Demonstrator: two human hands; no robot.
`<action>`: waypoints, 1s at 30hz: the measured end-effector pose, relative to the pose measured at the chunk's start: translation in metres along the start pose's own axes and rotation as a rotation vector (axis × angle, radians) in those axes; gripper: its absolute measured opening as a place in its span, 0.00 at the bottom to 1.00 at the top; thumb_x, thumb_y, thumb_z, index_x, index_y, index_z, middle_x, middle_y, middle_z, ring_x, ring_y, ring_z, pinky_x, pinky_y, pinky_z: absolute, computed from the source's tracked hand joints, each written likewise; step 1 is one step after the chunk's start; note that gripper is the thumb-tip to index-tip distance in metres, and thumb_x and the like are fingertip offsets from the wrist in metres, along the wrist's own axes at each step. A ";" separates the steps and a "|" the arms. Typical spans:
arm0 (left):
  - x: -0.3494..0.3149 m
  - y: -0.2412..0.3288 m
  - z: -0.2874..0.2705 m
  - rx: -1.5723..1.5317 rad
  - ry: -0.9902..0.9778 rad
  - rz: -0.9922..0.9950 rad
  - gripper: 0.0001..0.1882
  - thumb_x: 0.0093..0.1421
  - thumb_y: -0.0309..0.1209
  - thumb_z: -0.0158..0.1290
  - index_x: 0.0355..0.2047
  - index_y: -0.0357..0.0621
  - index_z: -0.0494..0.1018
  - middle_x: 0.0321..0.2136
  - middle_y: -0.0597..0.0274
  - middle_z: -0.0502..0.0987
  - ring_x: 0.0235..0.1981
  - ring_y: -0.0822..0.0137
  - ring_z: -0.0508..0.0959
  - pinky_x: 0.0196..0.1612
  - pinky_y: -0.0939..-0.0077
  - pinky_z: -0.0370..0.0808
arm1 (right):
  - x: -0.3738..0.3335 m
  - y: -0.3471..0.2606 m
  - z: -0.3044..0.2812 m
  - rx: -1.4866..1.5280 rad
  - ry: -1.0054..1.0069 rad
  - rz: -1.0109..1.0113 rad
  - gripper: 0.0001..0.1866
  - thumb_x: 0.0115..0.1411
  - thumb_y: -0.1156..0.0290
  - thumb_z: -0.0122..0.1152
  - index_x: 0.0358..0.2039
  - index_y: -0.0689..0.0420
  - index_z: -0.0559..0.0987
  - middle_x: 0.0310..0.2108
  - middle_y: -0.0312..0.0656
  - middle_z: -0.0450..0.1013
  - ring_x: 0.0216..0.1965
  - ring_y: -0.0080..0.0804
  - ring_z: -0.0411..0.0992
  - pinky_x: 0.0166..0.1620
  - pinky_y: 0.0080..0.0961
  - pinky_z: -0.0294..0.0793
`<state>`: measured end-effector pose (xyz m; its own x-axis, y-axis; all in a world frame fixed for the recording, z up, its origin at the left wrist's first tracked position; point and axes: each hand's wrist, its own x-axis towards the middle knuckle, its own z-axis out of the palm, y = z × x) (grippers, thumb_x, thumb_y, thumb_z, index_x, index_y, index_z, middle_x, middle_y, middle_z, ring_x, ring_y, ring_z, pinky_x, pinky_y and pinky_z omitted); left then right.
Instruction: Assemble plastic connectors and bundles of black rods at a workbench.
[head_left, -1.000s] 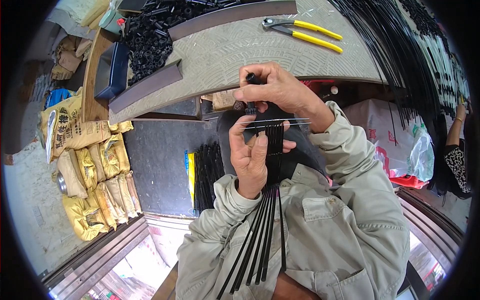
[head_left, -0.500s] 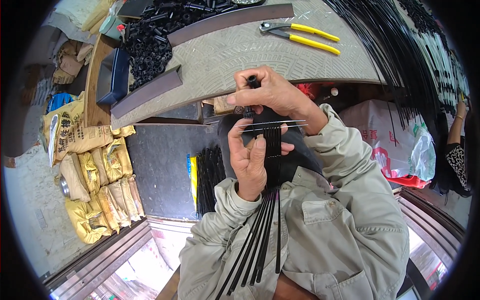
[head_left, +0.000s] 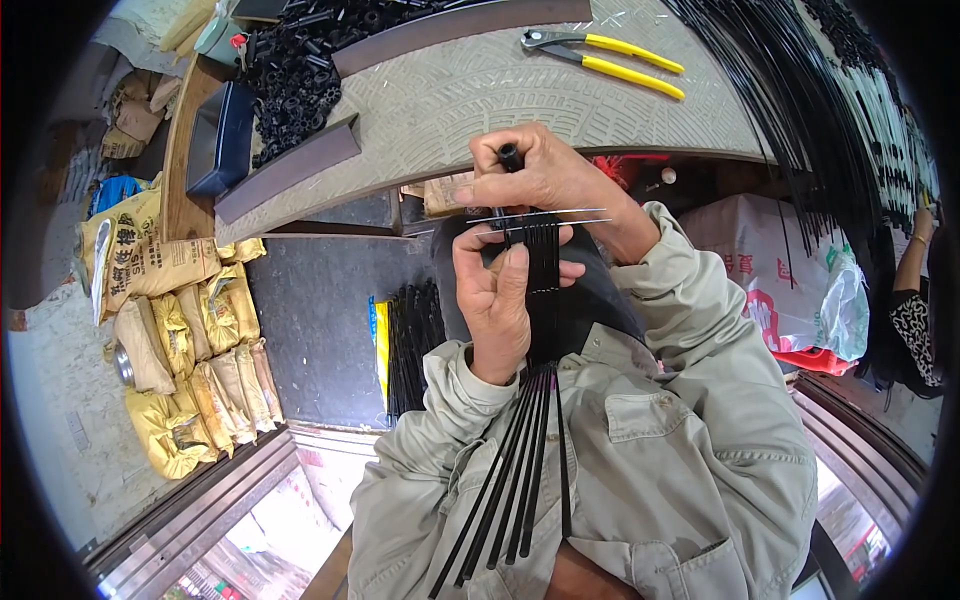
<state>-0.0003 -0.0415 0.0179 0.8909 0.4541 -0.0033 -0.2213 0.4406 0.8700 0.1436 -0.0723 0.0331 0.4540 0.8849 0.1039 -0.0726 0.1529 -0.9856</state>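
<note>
My left hand (head_left: 492, 308) is closed around a bundle of thin black umbrella ribs (head_left: 541, 258). Their upper ends are strung side by side on thin silvery wires (head_left: 585, 216), and their long lower ends (head_left: 515, 480) fan down over my jacket. Just above, my right hand (head_left: 540, 172) grips an upright black plastic tube (head_left: 511, 156), thumb across its front. Its open top shows above the fingers, while its lower part comes down to the strung rib ends. Whether tube and ribs touch there I cannot tell.
Yellow-handled cutting pliers (head_left: 605, 62) lie on the workbench (head_left: 440, 110). Loose black plastic parts (head_left: 295, 100) pile up at the left beside a blue bin (head_left: 222, 140). Long black rods (head_left: 770, 90) hang over the bench's right edge. Stacked sacks (head_left: 190, 350) stand left; white bags (head_left: 740, 260) stand right.
My left hand has moved up with the ribs and wires, closer to the right hand. The right hand keeps its grip on the tube.
</note>
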 end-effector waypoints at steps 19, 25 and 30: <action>-0.001 0.005 -0.009 -0.120 0.175 -0.002 0.15 0.61 0.28 0.43 0.47 0.39 0.56 0.40 0.51 0.70 0.37 0.63 0.75 0.40 0.73 0.73 | -0.075 0.023 0.036 0.231 0.515 -0.027 0.22 0.56 0.60 0.51 0.43 0.65 0.72 0.24 0.30 0.63 0.24 0.15 0.59 0.28 0.12 0.60; -0.007 0.012 -0.016 0.146 0.280 0.054 0.14 0.61 0.28 0.43 0.46 0.39 0.56 0.39 0.54 0.69 0.40 0.66 0.72 0.44 0.73 0.70 | -0.068 0.027 0.058 -0.031 0.531 -0.138 0.17 0.42 0.74 0.68 0.36 0.60 0.77 0.27 0.32 0.63 0.28 0.17 0.62 0.32 0.13 0.63; -0.004 0.004 -0.025 0.137 0.231 0.067 0.17 0.59 0.27 0.47 0.46 0.38 0.56 0.43 0.52 0.68 0.43 0.65 0.70 0.48 0.73 0.68 | -0.057 0.033 0.053 0.149 0.496 -0.111 0.15 0.42 0.66 0.66 0.29 0.62 0.77 0.25 0.37 0.69 0.29 0.21 0.67 0.34 0.18 0.67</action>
<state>-0.0142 -0.0226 0.0091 0.7586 0.6502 -0.0419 -0.2072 0.3017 0.9306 0.0686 -0.0946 0.0021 0.8293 0.5507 0.0947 -0.1094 0.3262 -0.9389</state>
